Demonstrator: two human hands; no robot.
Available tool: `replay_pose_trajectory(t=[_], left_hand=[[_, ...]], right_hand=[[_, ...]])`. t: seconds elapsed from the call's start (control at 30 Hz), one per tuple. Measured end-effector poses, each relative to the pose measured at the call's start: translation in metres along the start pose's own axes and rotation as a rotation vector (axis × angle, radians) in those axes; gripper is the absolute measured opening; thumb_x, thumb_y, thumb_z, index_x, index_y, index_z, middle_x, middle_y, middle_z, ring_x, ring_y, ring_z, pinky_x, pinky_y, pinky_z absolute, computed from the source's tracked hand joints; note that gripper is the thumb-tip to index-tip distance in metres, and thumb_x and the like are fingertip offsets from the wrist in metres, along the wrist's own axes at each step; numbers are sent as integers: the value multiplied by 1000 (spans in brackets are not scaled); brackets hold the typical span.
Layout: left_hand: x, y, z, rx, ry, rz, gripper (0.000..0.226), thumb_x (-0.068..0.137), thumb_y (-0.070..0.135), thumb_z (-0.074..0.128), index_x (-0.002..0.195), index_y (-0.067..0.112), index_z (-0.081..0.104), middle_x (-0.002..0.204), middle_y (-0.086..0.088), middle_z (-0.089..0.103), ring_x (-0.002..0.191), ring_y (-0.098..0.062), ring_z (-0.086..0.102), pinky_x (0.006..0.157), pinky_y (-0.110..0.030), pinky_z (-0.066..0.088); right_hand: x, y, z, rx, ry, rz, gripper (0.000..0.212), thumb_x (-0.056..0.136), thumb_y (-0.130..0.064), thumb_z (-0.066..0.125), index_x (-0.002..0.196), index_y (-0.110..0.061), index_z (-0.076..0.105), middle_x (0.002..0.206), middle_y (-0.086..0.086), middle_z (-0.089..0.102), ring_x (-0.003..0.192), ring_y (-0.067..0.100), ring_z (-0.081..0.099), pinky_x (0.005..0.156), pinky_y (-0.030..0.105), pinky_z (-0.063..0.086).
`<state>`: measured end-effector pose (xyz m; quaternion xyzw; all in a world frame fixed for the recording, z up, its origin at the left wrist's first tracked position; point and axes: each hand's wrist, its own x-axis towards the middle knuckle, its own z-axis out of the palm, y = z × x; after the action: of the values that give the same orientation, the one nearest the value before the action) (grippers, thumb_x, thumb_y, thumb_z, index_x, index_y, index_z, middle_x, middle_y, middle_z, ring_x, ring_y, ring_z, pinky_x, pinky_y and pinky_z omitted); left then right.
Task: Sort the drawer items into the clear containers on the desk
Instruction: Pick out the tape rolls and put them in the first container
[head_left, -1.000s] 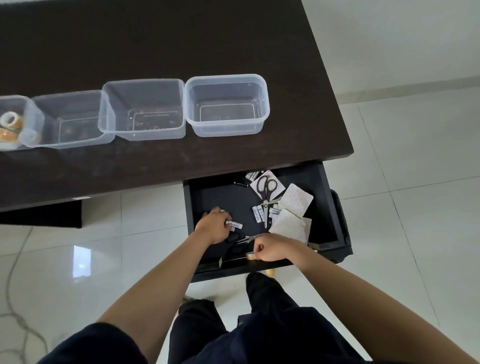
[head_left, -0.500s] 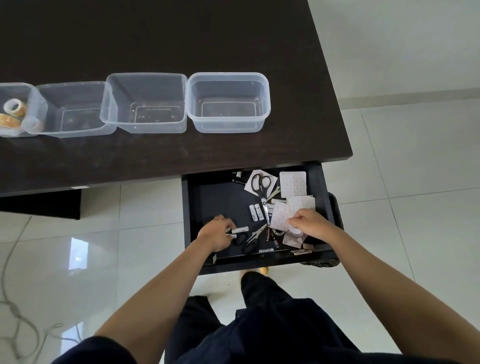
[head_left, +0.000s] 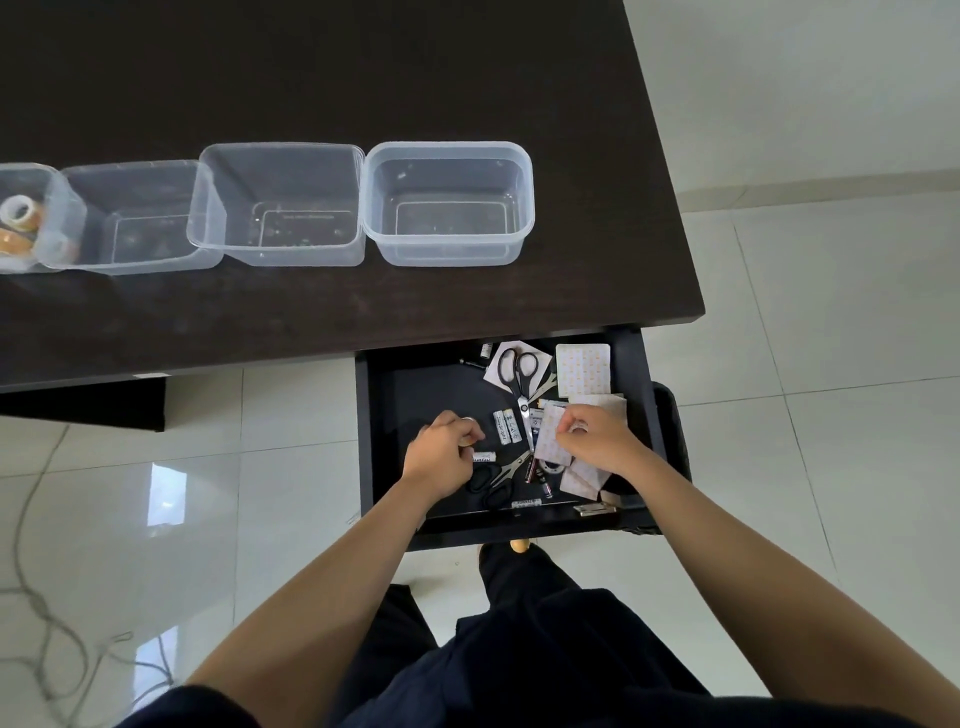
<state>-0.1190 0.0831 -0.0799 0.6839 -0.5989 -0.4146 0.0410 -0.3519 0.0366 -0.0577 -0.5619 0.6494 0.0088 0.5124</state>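
The black drawer (head_left: 631, 374) is pulled open under the desk. In it lie black-handled scissors (head_left: 518, 371), white batteries (head_left: 506, 426), white sticker sheets (head_left: 582, 369) and a second pair of scissors (head_left: 498, 475). My left hand (head_left: 441, 449) is curled over small items at the drawer's left middle, with a white battery (head_left: 484, 457) just beside its fingers. My right hand (head_left: 592, 439) pinches a white sticker sheet (head_left: 548, 441). Several clear containers (head_left: 448, 202) stand in a row on the desk.
The dark desk (head_left: 311, 322) ends at the right, above the drawer. The leftmost container (head_left: 31, 182) holds tape rolls (head_left: 18, 213). The white tiled floor (head_left: 810, 364) lies around, with a thin cable (head_left: 47, 623) at the lower left. My dark-trousered legs are below the drawer.
My right hand moved from the drawer's front edge to the sticker sheets at the right and took hold of one. My left hand stayed at the left middle.
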Motion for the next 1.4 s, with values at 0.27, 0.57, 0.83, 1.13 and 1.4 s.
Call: replay_pose_trajectory(t=[0.27,0.57,0.83,1.13,1.4], left_hand=[[-3,6,20,-92,-31,2,28,84,10,57,98,31,68,107,9,55,102,-21,56,90,-41,50],[-11,6,22,-152,30,-6,27,85,8,58,96,28,71,101,12,54,101,-19,57,87,-31,49],[-9,35,36,-13,-113,140,34,88,14,53,108,35,69,101,11,54,107,-21,48,90,-40,48],[11,70,55,294,-249,173,35,88,23,53,119,37,61,121,-2,45,119,-25,36,98,-43,38],[17,71,69,492,-129,201,25,86,22,58,109,26,67,126,-5,43,119,-30,35,102,-43,32]], right_hand=[[-10,19,17,-692,-106,-254,35,79,-56,62,97,-26,67,96,0,48,92,18,51,59,26,34],[-2,18,26,-838,-43,-330,31,87,-43,61,115,-30,67,105,0,55,105,20,50,67,27,29],[-1,24,17,-745,89,-200,38,84,-45,63,120,-33,63,107,0,54,109,23,47,79,31,39],[-10,26,3,-35,176,-101,47,68,-23,84,113,-23,69,83,-3,48,83,17,54,71,20,45],[-37,17,-11,271,280,-92,34,70,-16,82,103,-20,73,94,2,66,79,-1,58,69,2,41]])
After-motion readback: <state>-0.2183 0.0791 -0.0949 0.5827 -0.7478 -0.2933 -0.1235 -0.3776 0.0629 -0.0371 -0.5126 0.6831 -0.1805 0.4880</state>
